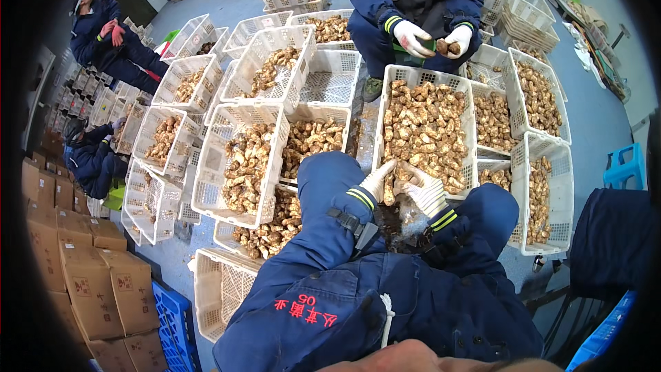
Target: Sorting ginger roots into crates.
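Close to the near edge of a white plastic crate (472,139) heaped with brown and cream mushrooms (423,131), both my hands are together in striped white gloves. My left hand (376,182) is closed around a mushroom (389,191), whose pale stem points down toward me. Just to its right, my right hand (427,191) has its fingers curled inward on a mushroom, partly hidden by the glove. Across the crate sits a co-worker in dark blue, whose gloved hands (452,43) hold brown mushrooms.
On my left stand stacked white crates (241,165) of mushrooms, with more crates (540,193) on my right. Cardboard boxes (89,282) and a blue pallet (172,324) are at the lower left. A blue stool (625,167) is at the far right. Two other people are at the left.
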The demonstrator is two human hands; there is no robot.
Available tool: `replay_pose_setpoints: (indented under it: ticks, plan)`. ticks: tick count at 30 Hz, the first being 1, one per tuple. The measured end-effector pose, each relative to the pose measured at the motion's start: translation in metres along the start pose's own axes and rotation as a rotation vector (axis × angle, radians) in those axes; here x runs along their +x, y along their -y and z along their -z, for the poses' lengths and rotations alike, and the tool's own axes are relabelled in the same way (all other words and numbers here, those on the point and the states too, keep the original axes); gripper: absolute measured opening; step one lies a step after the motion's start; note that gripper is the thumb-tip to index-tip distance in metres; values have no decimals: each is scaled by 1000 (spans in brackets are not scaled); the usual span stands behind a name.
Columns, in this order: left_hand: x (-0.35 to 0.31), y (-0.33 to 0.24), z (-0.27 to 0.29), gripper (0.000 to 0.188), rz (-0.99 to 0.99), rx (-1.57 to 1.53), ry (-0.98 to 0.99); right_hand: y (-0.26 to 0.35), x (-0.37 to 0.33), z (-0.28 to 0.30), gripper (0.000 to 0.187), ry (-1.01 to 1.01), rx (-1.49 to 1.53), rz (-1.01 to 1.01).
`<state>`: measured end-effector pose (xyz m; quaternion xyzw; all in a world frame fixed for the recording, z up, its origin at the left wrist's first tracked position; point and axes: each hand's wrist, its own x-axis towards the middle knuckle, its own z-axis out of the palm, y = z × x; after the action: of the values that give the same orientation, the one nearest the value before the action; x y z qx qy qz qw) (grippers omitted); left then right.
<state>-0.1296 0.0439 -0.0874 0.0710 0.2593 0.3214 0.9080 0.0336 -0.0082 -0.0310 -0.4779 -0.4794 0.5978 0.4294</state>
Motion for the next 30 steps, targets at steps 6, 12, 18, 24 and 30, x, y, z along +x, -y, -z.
replay_pose_setpoints:
  ticks: [6,12,18,24,30]
  plan:
    - [-22,-8,-32,37,-71,-43,-47,-5,3,4,60,-11,-111,27]
    - [-82,-81,-53,26,-638,-161,-86,-16,14,23,46,-194,118,64]
    - [-163,-159,11,56,-1074,-520,-229,-29,29,50,35,-260,275,22]
    - [-107,-137,-2,28,-910,-463,-314,-59,58,53,35,-163,-541,-82]
    - [-43,-77,-13,26,-594,-215,-166,-49,84,15,42,191,-1170,-284]
